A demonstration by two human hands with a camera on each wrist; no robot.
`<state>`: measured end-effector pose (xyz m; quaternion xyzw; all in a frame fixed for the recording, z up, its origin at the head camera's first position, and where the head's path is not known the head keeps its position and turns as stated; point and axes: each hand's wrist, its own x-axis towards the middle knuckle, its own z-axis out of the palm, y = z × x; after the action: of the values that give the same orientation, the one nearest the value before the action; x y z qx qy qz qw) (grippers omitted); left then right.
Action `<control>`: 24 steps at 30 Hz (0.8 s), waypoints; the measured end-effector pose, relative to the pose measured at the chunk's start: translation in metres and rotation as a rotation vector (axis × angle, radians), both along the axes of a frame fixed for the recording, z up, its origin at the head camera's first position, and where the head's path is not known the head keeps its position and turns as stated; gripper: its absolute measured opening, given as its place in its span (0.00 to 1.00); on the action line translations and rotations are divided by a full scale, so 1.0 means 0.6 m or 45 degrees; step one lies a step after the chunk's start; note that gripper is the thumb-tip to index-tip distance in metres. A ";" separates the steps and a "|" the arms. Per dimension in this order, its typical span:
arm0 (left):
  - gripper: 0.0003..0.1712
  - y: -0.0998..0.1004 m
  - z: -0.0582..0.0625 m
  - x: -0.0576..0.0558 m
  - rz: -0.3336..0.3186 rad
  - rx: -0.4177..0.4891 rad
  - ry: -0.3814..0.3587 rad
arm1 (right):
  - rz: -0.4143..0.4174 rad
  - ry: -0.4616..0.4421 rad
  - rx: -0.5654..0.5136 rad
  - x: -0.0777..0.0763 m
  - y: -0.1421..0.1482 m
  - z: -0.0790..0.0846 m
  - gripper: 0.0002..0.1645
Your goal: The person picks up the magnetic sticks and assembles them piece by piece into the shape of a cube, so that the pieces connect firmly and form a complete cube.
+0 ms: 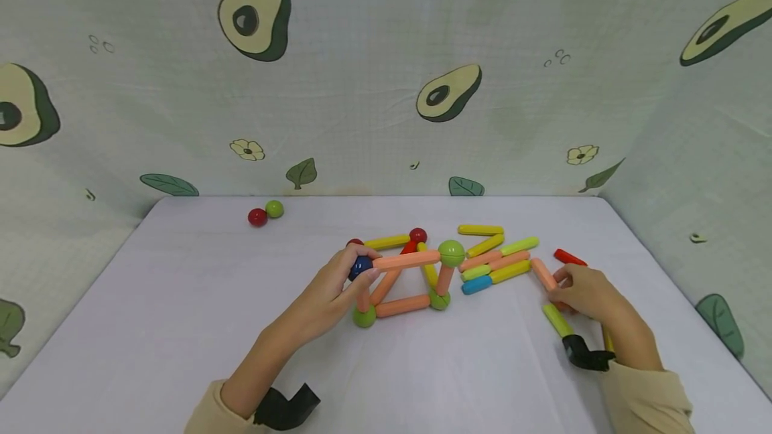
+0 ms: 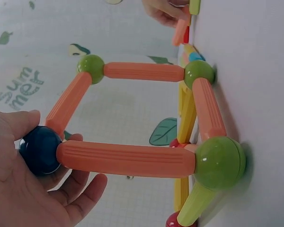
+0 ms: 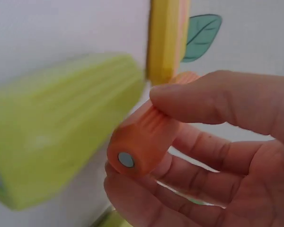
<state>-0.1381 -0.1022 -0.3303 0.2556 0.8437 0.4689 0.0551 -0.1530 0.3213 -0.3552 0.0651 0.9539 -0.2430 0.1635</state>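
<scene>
My left hand (image 1: 326, 293) holds a dark blue ball (image 2: 40, 150) at the upper left corner of an upright square. Orange magnetic rods (image 2: 128, 158) and green balls (image 1: 451, 253) form the rest of that square. Behind it, yellow rods (image 1: 387, 242) and red balls (image 1: 418, 236) join on at table level. Over at the right, my right hand (image 1: 590, 297) pinches a single orange rod (image 3: 144, 135) between thumb and fingers. Its near end shows a round grey magnet in the right wrist view. Close beside this rod lies a yellow-green rod (image 3: 66, 123).
Loose rods lie in a group between the frame and my right hand, including a blue and yellow pair (image 1: 478, 284). A red rod (image 1: 569, 257) is just beyond that hand. At the back left sit a red ball (image 1: 257, 218) and a green ball (image 1: 274, 209).
</scene>
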 end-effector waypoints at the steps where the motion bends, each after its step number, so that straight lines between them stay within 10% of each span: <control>1: 0.19 0.000 0.000 0.000 -0.002 0.001 0.000 | 0.014 0.025 -0.017 0.001 -0.002 0.004 0.22; 24: 0.19 0.002 0.001 0.001 0.003 0.007 0.004 | 0.655 0.434 -0.337 0.075 -0.213 0.049 0.19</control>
<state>-0.1376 -0.1013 -0.3296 0.2556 0.8427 0.4710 0.0525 -0.1083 0.1934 -0.3256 -0.2413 0.9128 -0.3230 0.0647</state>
